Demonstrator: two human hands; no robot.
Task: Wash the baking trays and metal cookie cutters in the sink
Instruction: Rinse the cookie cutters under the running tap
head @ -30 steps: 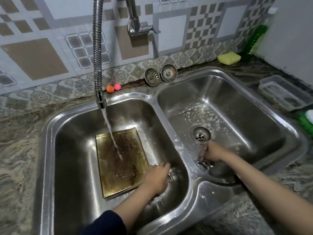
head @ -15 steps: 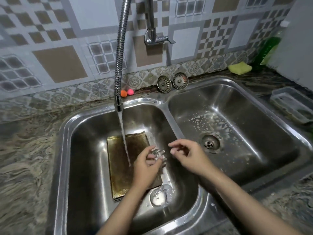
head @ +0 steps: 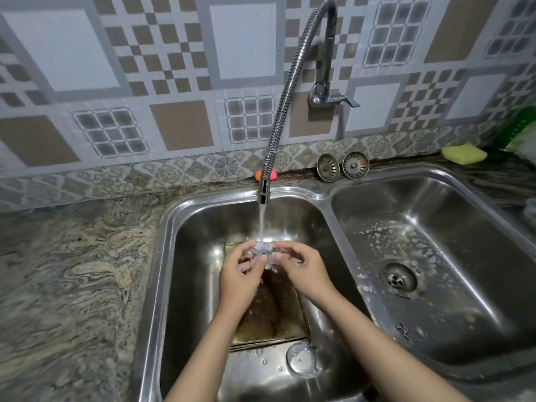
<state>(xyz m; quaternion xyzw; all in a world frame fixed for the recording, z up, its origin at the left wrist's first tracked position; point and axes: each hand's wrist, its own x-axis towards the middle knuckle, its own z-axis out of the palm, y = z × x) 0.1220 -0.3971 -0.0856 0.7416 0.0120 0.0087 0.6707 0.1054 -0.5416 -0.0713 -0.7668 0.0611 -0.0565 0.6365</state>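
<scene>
A small metal cookie cutter is under the running water, held between my left hand and my right hand over the left basin. A brown-stained baking tray lies flat on the floor of the left basin, partly hidden by my hands. Another metal cutter lies in the water near the tray's front edge. Two more small cutters rest in the right basin.
The flexible faucet pours water into the left basin. Two drain strainers lean against the tiled wall. A yellow sponge and a green bottle sit at the back right. Granite counter lies to the left.
My right hand left the right basin and joined my left hand. My left hand lifted a cutter from beside the tray, and both hands now hold it under the stream.
</scene>
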